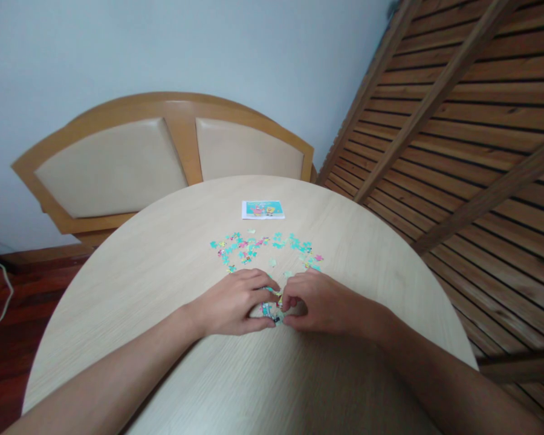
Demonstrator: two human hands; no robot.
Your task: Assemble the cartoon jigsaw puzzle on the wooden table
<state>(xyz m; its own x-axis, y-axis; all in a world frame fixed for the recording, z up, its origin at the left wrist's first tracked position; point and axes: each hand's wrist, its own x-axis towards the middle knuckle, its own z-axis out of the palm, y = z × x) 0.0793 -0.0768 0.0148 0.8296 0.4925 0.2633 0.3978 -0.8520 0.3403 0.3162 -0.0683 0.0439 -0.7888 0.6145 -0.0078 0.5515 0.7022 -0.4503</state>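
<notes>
Several puzzle pieces are enclosed on the pale round bench between the left hand and the right hand. The fingers of both are curved with thumbs set apart; whether a piece is pinched cannot be told from here. Tabs are best lined up flat and pressed straight down, with neighbouring pieces steadied. Loose pieces are scattered beyond, below a cartoon card. The bench is flanked by a padded seat back and a slatted wooden screen.
</notes>
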